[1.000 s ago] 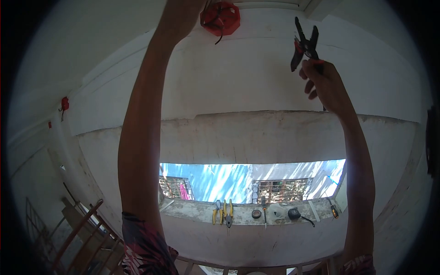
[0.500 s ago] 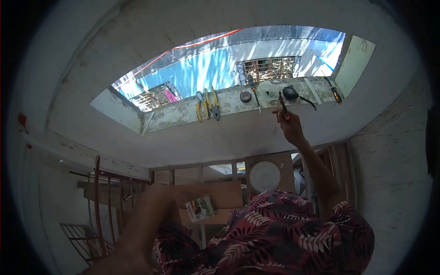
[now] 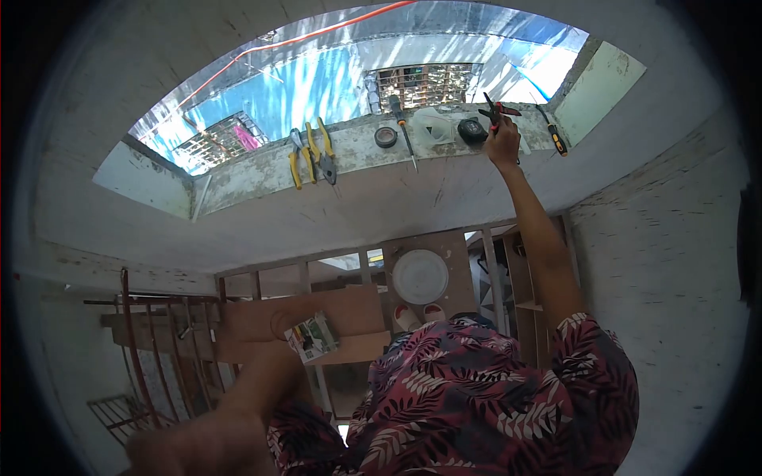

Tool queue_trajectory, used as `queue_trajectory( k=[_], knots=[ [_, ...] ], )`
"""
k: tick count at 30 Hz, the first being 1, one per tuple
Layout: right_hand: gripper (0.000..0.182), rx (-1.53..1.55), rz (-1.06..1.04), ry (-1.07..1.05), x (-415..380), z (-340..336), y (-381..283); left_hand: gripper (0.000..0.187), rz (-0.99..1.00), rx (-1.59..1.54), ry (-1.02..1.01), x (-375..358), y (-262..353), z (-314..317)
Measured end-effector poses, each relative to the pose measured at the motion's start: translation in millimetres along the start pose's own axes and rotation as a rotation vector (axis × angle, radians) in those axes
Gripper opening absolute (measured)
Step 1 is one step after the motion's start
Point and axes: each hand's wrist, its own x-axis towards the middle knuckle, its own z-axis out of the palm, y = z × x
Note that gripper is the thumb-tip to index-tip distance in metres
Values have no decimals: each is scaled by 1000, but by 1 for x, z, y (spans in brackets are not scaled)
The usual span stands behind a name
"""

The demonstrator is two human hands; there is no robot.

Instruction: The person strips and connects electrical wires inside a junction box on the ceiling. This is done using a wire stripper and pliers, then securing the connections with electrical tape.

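Observation:
My right hand [image 3: 502,144] reaches up to the window ledge and is closed around pliers with red and black handles [image 3: 506,109]. Just left of that hand sits a black tape measure [image 3: 471,131]. A translucent plastic piece [image 3: 433,128], a screwdriver [image 3: 404,133] and a roll of black tape [image 3: 386,137] follow further left. Two pairs of yellow-handled pliers [image 3: 324,156] lie at the ledge's left part. To the right is a yellow-and-black screwdriver [image 3: 556,140]. My left hand [image 3: 186,446] is low at the left, close to the camera; blur hides its fingers.
The ledge [image 3: 262,176] runs under a window opening with side walls. Below stand a brown board [image 3: 349,305] with a small printed box [image 3: 312,336], a round white lid [image 3: 421,276], and reddish metal bars [image 3: 135,341] at the left. Wooden shelving [image 3: 528,305] is at the right.
My right hand has moved up and right, carrying the pliers from in front of the ledge to over it, past the tape measure. My left hand has come into view. The view has shifted.

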Motion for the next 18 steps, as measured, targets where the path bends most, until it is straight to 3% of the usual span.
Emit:
queue_trajectory(
  k=[1, 4, 6, 7, 8, 10, 12, 16, 18],
  knots=[
    [28, -59, 10, -53, 0, 4, 7, 40, 5, 5, 7, -14, 5, -5],
    [26, -32, 76, -171, -11, 14, 22, 11, -959, 551, 13, -109, 51, -35],
    [25, -130, 71, -124, -21, 26, 32, 28, -1596, 863, 51, -230, 73, -73],
    [25, -120, 132, -129, -25, 31, 34, 34, -1752, 960, 189, -327, 104, -89],
    [24, -137, 180, -150, -27, 31, 31, 39, -1924, 1152, -98, -400, 137, -102],
    [29, -14, 59, -1, -29, 28, 26, 38, -1620, 1253, -97, -357, 24, -187],
    [27, -26, 115, -87, -29, 11, 16, 35, -1451, 1307, -89, -342, -21, -243],
    [24, -45, 107, -46, -29, 17, 21, 32, -1333, 1357, -45, -318, -39, -279],
    [35, -83, 151, -196, -30, 19, 26, 31, -1336, 1365, -29, -317, -32, -278]
  ],
)
